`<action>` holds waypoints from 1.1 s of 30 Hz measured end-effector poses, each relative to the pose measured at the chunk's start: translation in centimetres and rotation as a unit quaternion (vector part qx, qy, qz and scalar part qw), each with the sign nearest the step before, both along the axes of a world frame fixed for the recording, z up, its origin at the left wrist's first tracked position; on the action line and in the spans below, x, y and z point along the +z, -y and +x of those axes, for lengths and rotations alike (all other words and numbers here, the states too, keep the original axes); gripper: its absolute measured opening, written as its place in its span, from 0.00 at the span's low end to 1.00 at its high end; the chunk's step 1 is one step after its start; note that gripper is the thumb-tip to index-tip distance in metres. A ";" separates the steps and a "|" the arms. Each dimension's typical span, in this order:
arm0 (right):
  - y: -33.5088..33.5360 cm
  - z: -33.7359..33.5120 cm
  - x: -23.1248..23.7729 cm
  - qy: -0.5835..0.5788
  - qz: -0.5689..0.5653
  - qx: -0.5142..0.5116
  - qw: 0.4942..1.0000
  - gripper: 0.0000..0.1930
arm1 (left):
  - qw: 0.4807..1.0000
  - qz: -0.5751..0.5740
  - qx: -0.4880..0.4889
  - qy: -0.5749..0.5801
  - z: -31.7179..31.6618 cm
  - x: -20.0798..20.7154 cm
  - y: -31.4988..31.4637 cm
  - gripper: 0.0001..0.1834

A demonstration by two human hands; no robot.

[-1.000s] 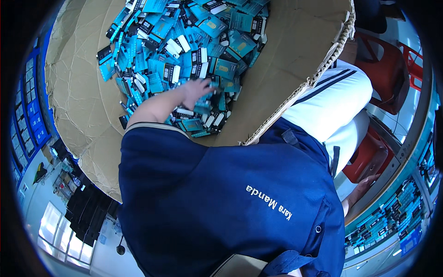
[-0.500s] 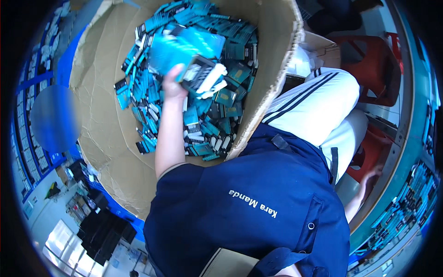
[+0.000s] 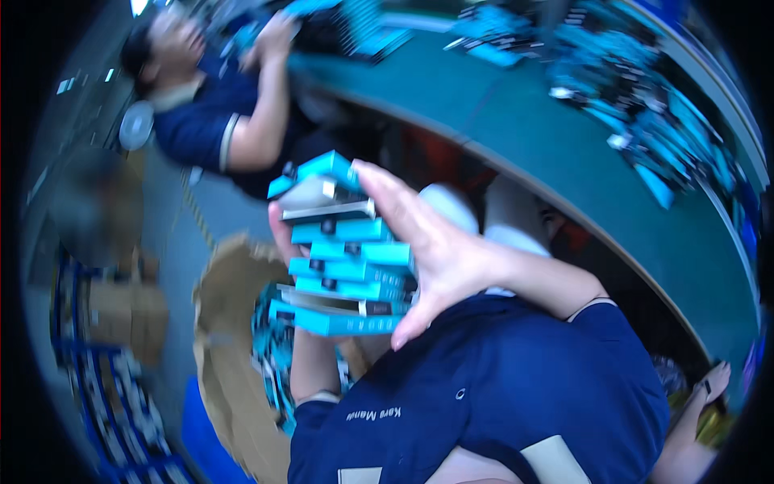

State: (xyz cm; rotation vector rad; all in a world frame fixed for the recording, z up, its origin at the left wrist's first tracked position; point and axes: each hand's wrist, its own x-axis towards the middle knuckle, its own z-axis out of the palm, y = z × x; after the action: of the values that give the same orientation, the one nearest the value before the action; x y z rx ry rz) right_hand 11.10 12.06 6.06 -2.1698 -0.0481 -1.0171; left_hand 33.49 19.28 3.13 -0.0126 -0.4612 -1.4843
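Packs point(image 3: 343, 258), a stack of teal and black card sleeves, sit mid-frame squeezed between both hands: right hand point(image 3: 431, 254) spread flat on the near side, left hand point(image 3: 280, 234) mostly hidden behind. Looks light but slippery and wobbly, so press from both ends. Box point(image 3: 230, 339) lower left, table point(image 3: 564, 161) upper right.

— Where is the stack of packets point(image 3: 343, 246) held?

— Between the two hands: the right hand point(image 3: 431, 250) at its right side, the left hand point(image 3: 280, 234) behind it (mostly hidden). The cardboard box point(image 3: 230, 355) lies below; the table point(image 3: 564, 153) is set beyond.
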 end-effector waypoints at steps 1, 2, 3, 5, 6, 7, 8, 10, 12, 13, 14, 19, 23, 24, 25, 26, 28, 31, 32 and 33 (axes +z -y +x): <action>0.3 -2.1 0.0 0.009 0.005 -0.014 1.000 0.79 | 0.997 -0.002 -0.070 -0.025 -1.6 0.8 1.7 0.42; 0.6 -4.0 0.4 0.019 -0.017 -0.042 0.999 0.80 | 0.989 0.001 -0.136 -0.051 -3.7 1.4 4.2 0.43; 1.3 -5.8 0.1 0.062 -0.034 -0.071 0.995 0.80 | 0.932 0.241 0.220 0.156 -8.7 3.4 6.0 0.63; 1.7 -8.7 0.7 0.108 -0.069 -0.107 0.986 0.83 | 0.947 0.168 0.162 0.221 -12.7 3.5 8.0 0.65; 2.3 -9.9 0.6 0.174 -0.038 -0.125 0.976 0.80 | 0.948 0.097 0.128 0.276 -14.8 3.4 9.6 0.66; 2.8 -12.2 1.1 0.161 -0.036 -0.165 0.972 0.81 | 0.940 0.023 0.099 0.325 -16.7 3.3 11.2 0.69; 3.3 -14.6 1.6 0.150 -0.033 -0.195 0.969 0.81 | 0.925 -0.052 0.080 0.369 -18.2 3.3 12.6 0.71; 4.2 -19.1 2.4 0.120 -0.037 -0.276 0.953 0.82 | 0.874 -0.198 0.049 0.442 -21.1 3.0 15.6 0.76; 3.9 -23.7 2.7 0.020 -0.040 -0.356 0.934 0.80 | 0.799 -0.336 0.028 0.497 -23.7 2.9 17.9 0.81; 4.0 -25.4 1.5 -0.029 -0.021 -0.393 0.919 0.80 | 0.755 -0.401 0.019 0.518 -25.0 2.2 19.1 0.84; 4.3 -26.7 0.1 -0.076 -0.001 -0.423 0.903 0.79 | 0.706 -0.461 0.016 0.538 -26.0 1.5 20.1 0.86; 4.9 -27.4 -5.4 -0.165 0.086 -0.404 0.895 0.82 | 0.440 -0.522 -0.092 0.725 -26.0 -7.5 23.2 0.77; 7.1 -25.9 -5.9 -0.186 0.103 -0.352 0.911 0.64 | 0.579 -0.465 0.000 0.670 -26.7 -5.8 20.8 0.66; 7.7 -25.5 -6.6 -0.202 0.128 -0.306 0.922 0.56 | 0.723 -0.378 0.112 0.567 -26.7 -5.4 20.0 0.66; 7.8 -25.0 -6.4 -0.104 0.184 -0.249 0.945 0.37 | 0.649 -0.445 0.193 0.586 -26.5 -2.5 20.1 0.66; 8.7 -24.2 -8.3 0.035 0.480 -0.154 0.863 0.30 | 0.565 -0.509 0.266 0.592 -26.4 0.8 20.1 0.66; 8.4 -24.6 -7.7 -0.141 0.059 -0.334 0.930 0.26 | 0.461 -0.512 0.312 0.654 -25.1 2.9 20.5 0.61; 5.6 -23.1 -6.3 -0.345 -0.028 -0.435 0.831 0.30 | 0.278 -0.450 0.314 0.788 -23.8 3.9 22.0 0.47; 5.2 -22.6 -6.6 -0.377 -0.040 -0.443 0.812 0.30 | 0.231 -0.456 0.332 0.793 -23.7 3.1 22.9 0.45; 4.6 -22.6 -6.5 -0.380 -0.054 -0.429 0.818 0.31 | 0.200 -0.466 0.361 0.782 -23.8 2.3 23.8 0.46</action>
State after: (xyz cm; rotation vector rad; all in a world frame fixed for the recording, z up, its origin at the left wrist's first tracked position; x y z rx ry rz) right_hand -11.53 7.44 -0.49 -2.5793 1.3790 -0.4696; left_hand 9.72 -4.53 5.47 0.7347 -2.5288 0.5979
